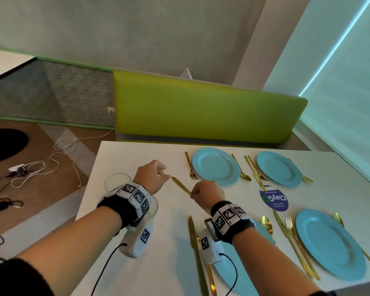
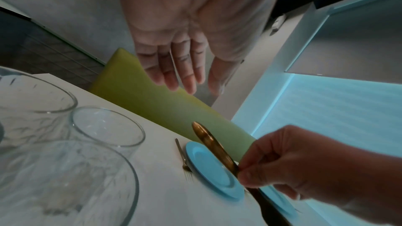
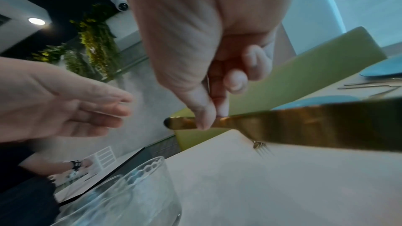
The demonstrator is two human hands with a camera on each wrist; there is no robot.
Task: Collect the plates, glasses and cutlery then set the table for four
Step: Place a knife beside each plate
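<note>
My right hand [image 1: 205, 193] pinches a gold knife [image 1: 181, 185] by its handle and holds it a little above the white table [image 1: 137, 231], left of the far-left blue plate [image 1: 216, 166]. In the right wrist view thumb and fingers clamp the knife [image 3: 304, 123]. My left hand [image 1: 156, 174] hovers just beyond the knife tip, its fingers [image 2: 174, 68] straight and holding nothing. Three more blue plates [image 1: 278, 168] [image 1: 329, 244] [image 1: 224, 276] lie with gold cutlery beside them. Clear glasses [image 1: 115, 180] [image 2: 106, 126] stand under my left wrist.
A fork [image 1: 191, 165] lies left of the far-left plate. A round purple sticker [image 1: 273, 199] is on the table's middle. A green bench back [image 1: 201, 110] runs along the far side. White cables [image 1: 30, 169] lie on the wooden floor past the table's left edge.
</note>
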